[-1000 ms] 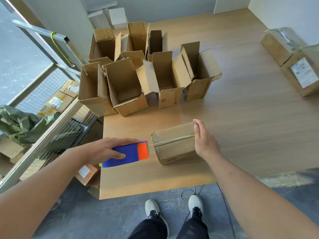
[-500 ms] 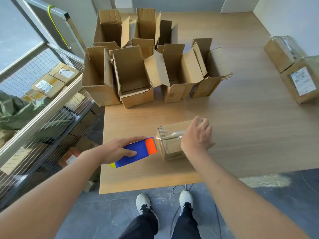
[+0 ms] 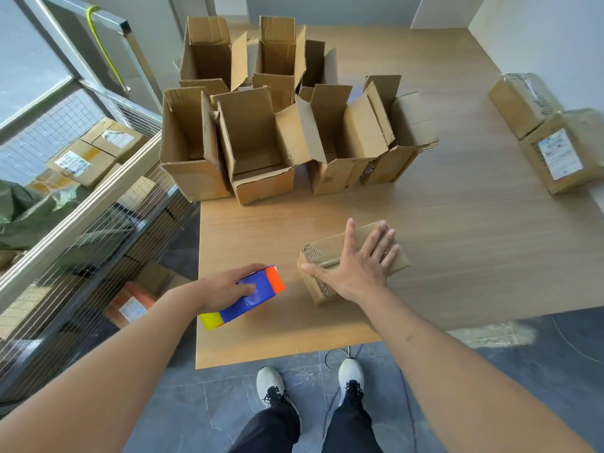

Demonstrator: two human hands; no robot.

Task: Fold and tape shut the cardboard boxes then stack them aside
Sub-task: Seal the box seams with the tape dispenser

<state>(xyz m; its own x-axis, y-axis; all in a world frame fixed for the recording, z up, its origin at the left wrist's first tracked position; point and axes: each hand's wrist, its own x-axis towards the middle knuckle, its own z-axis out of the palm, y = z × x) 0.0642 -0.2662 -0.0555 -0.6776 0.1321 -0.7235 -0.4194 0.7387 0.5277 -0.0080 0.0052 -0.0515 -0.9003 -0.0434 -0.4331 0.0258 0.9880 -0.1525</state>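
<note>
**Flat hand smooths the tape while the dispenser waits beside the box**

The landmark is the closed box [image 3: 353, 263], which lies on the table [image 3: 457, 256] near its front edge.

To the left of the closed box, the left hand [image 3: 225, 286] rests on a blue, orange and yellow tape dispenser [image 3: 243, 297]. Its grip is curled over the top of the tool, with the thumb pressed on the blue side. The orange end points toward the closed box and is just beside it but apart, probably so the tool is ready for another strip.

On the closed box itself, the right hand [image 3: 359, 266] lies flat with the fingers spread and straight; it grips nothing. The thumb is near the left end of the box. I judge that it presses the tape down and keeps the box from sliding.

Behind the closed box, the open boxes [image 3: 258, 145] stand in a group with their flaps up, not yet folded.

Far to the right of the closed box, two wrapped boxes [image 3: 552, 132] with labels lie side by side on the table; perhaps finished boxes are put there.
</note>
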